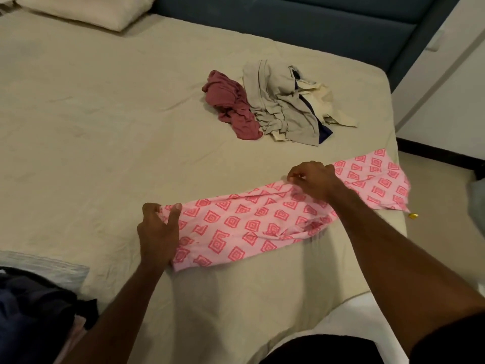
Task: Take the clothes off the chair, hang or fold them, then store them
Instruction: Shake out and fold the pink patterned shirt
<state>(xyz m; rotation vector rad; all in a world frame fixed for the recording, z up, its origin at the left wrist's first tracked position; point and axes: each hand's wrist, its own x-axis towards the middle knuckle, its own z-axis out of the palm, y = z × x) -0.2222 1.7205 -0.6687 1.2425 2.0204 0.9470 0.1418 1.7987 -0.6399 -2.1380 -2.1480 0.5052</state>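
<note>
A pink garment with a red diamond pattern (252, 222) lies stretched across the near right part of the bed (105, 132), its right end reaching the mattress edge. My left hand (158, 232) pinches the garment's left end between thumb and fingers. My right hand (312, 179) pinches the upper edge of the cloth near its middle, fingers curled. Farther back on the bed lie a crumpled maroon garment (231, 106) and a heap of grey, cream and navy clothes (288, 101), touching each other.
A pillow (84, 9) lies at the far left against the dark blue headboard (301, 24). Dark clothes (31, 311) sit at the near left edge. A white wall or wardrobe panel (451, 74) stands right of the bed, with floor below it.
</note>
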